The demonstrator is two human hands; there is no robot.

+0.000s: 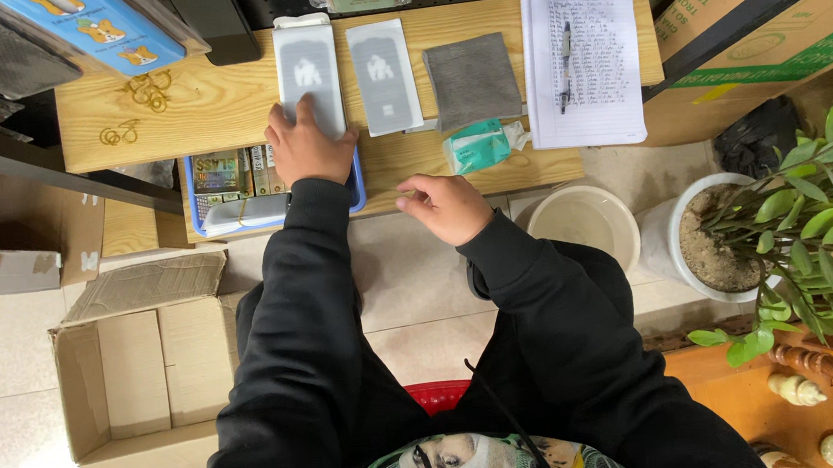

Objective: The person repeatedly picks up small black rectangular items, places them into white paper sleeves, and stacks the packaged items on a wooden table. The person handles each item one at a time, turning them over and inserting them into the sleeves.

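— Where's that pale flat panel they're working on?

— Upper middle of the frame, on the wooden desk point(224, 105). The left hand point(306, 145) lies flat and open on the lower end of the white panel point(308, 68), fingers spread, pressing rather than gripping.

— And the other hand?

— The right hand point(446, 207) hovers lower, centre frame, loosely curled; I can't tell whether it pinches anything.

— How would that panel handle?

— Thin, light and smooth, I'd judge; likely slippery and easy to smudge or bend. Best taken by the long edges. A second panel point(385, 76) lies just beside it, then a grey cloth point(471, 81) and a teal packet point(478, 145).
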